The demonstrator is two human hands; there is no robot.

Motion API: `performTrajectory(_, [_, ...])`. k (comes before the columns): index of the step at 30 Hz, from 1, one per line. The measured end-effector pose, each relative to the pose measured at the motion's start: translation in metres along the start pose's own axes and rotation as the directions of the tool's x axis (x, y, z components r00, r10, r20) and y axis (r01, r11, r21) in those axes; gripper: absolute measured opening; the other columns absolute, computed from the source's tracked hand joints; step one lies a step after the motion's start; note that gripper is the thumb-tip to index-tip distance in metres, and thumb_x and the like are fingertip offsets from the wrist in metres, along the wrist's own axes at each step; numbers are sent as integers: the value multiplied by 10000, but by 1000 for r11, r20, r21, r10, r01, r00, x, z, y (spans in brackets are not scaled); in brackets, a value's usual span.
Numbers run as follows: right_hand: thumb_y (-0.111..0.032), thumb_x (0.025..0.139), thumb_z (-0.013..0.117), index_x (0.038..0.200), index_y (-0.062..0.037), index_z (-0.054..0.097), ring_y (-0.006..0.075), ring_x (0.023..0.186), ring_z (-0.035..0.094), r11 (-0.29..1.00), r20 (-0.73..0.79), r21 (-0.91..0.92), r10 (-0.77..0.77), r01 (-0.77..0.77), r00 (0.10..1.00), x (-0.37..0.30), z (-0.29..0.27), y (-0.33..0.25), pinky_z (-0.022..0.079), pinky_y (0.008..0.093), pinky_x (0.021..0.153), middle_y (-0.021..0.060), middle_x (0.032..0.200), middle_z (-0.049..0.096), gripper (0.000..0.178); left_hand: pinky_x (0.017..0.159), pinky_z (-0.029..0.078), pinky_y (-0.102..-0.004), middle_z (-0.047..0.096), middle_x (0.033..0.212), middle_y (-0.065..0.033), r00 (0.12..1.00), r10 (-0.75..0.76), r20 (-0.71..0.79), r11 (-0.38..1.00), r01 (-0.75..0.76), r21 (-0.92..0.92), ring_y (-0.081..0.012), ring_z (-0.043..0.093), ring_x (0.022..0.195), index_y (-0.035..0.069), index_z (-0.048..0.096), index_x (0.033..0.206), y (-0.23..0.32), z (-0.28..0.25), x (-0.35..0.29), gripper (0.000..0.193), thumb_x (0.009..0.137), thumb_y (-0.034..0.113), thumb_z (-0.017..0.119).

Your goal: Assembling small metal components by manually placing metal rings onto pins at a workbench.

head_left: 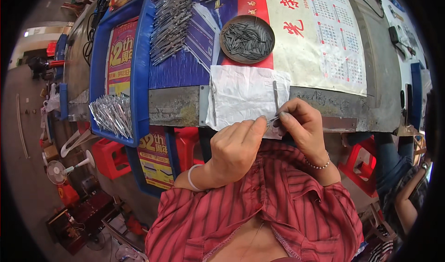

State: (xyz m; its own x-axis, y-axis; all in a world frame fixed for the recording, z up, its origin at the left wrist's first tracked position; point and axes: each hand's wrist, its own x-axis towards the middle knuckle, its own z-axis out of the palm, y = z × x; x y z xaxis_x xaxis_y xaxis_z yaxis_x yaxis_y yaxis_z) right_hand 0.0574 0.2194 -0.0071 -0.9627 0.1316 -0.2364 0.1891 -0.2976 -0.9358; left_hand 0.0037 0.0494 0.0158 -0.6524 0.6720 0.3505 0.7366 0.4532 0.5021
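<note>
My left hand [236, 146] and my right hand [303, 127] meet over the near edge of a white cloth [245, 95]. Between their pinched fingertips is a small, thin metal piece [272, 119], partly covered by the fingers; its exact kind cannot be made out. A slim silvery metal rod [214, 105] lies along the cloth's left side. On the right side, a narrow grey metal strip [276, 93] points toward my right fingers. Just beyond the cloth stands a round brown bowl [225, 44] filled with short dark metal pins [248, 38].
Rows of slim metal parts [171, 25] lie at the far left of the table. A blue tray [143, 76] beside it holds a pile of similar silvery pieces [112, 115]. A calendar sheet [320, 35] covers the right part. Red stools [364, 164] stand below; another person's arm [408, 202] shows at right.
</note>
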Motion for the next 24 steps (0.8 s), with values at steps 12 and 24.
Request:
performTrajectory(12, [-98,885,561,819,-5,524,40,587,491,999,-12,-25,-23,23,1000,-9,4,7,393,183,518,8,698,558,120,508,457,-324,597,720,-111,999,25,33,999,-26,26,-242,587,588,-9,596,944,3,-2,-9,257,703,-2,683])
performTrajectory(24, [-92,893,530,940,-2,547,43,605,503,1000,-102,28,-10,13,995,-7,-4,3,410,189,535,10,711,567,103,521,457,-329,598,729,-120,999,-12,52,995,17,-96,-261,591,597,2,586,933,-1,-13,11,204,742,-6,658])
